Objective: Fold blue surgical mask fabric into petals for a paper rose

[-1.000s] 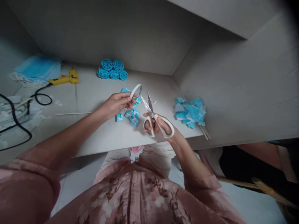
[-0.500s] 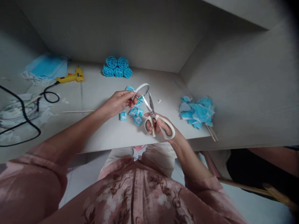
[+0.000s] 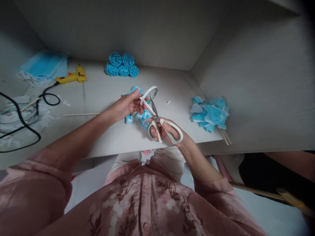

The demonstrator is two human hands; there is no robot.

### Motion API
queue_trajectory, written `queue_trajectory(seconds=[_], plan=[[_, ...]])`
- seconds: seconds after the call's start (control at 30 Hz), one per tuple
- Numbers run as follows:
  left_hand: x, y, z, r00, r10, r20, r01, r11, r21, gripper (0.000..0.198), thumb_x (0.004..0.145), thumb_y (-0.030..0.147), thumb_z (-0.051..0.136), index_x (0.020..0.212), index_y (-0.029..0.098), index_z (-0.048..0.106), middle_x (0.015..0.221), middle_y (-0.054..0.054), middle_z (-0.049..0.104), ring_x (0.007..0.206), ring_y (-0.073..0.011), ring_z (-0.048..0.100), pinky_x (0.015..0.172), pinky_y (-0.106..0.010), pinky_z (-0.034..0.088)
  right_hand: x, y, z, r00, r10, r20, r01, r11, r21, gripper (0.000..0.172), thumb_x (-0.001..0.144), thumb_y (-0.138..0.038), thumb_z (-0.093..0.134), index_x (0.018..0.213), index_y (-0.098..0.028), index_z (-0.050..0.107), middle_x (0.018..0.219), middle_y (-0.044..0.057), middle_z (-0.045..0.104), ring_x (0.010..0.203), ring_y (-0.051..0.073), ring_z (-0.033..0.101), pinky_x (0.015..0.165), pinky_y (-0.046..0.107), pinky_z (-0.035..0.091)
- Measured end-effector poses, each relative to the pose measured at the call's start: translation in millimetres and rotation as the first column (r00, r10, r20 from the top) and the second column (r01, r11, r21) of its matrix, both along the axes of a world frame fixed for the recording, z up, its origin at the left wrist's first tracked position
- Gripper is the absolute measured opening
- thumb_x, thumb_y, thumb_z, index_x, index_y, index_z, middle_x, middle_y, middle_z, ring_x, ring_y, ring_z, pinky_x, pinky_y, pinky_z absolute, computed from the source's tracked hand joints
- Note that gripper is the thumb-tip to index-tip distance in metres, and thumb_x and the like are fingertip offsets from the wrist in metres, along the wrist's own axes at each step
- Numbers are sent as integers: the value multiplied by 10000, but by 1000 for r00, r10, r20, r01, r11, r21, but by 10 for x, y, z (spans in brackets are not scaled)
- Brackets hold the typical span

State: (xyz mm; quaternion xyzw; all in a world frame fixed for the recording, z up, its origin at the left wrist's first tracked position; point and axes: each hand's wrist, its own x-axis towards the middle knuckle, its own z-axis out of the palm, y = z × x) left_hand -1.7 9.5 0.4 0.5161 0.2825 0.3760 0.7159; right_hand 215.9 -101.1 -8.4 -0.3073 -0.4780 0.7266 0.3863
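Note:
My left hand (image 3: 124,107) pinches a roll of white tape (image 3: 153,88) between thumb and fingers. Cream-handled scissors (image 3: 156,119) are in my right hand (image 3: 168,129), with fingers through the handle loops. Their blades are slightly parted and reach up to the tape by my left fingertips; whether they touch it I cannot tell. Under and between the hands lie several small folded blue pieces (image 3: 145,120) with white strips on them, partly hidden by my fingers. One folded piece (image 3: 129,119) sits just below my left hand.
Several blue rolled roses (image 3: 123,65) stand at the back. On the left are blue face masks (image 3: 44,67), a yellow glue gun (image 3: 72,76), its black cord and a thin stick (image 3: 81,114). Blue fabric flowers (image 3: 210,113) on sticks lie at right. A white scrap (image 3: 168,102) rests nearby.
The scissors have moved up and left towards the tape, and their blades have drawn closer together. My left hand still holds the roll. The view has shifted slightly.

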Motion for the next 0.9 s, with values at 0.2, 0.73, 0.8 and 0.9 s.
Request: queue_trajectory(seconds=[0.2, 0.73, 0.8, 0.9], plan=[[-29, -10, 43, 996, 36, 77, -32, 998, -46, 250, 889, 301, 699, 1034, 107, 763, 850, -86, 735, 726, -178, 689, 719, -304, 565, 90, -34, -42, 1000, -11, -8, 11, 999, 31, 556, 881, -662, 766, 1158, -185, 702, 830, 3, 639, 679, 114, 610, 611, 249, 548], [-23, -58, 51, 997, 50, 67, -51, 999, 4, 288, 902, 387, 732, 891, 101, 768, 782, -78, 723, 626, -147, 650, 635, -278, 527, 51, -43, -19, 999, -35, 7, 34, 997, 64, 526, 884, -632, 783, 1158, -186, 727, 825, 7, 653, 692, 110, 624, 607, 239, 546], [-18, -52, 30, 998, 21, 61, -20, 1000, -9, 314, 910, 414, 713, 898, 103, 762, 775, -84, 725, 626, -152, 651, 628, -279, 524, 53, -28, -17, 999, -36, 8, 36, 997, 68, 527, 880, -627, 790, 1161, -186, 727, 824, 7, 652, 697, 109, 621, 616, 243, 559], [-4, -45, -4, 998, -25, 55, 25, 1000, -5, 321, 914, 430, 697, 882, 113, 738, 768, -89, 725, 626, -156, 644, 608, -275, 511, 54, -4, 1, 999, -25, 27, 24, 998, 56, 533, 876, -627, 798, 1159, -182, 725, 831, 7, 658, 691, 104, 631, 619, 238, 566]])
